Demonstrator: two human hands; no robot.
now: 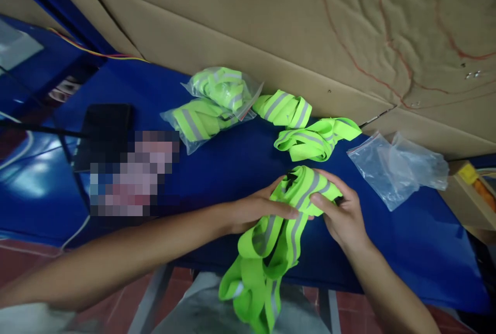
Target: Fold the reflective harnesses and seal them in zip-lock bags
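Observation:
Both hands grip one neon-yellow reflective strap [306,194] with a grey stripe, partly folded into a bundle. My left hand [259,207] pinches it from the left, its thumb across the front and the other fingers hidden behind. My right hand [343,210] closes on the bundle's right side, thumb on top. Loose loops of the strap hang over the table's front edge towards my lap. Just beyond lie two more folded reflective straps, one nearer [306,145] and one farther [284,109].
Two clear zip bags with folded straps, one upper [220,86] and one lower [197,122], lie at the back of the blue table [232,168]. Flat clear bags [387,163] lie right, near a cardboard box [465,194]. A black device [104,127] and a pixelated patch are left. Cardboard [232,24] lines the back.

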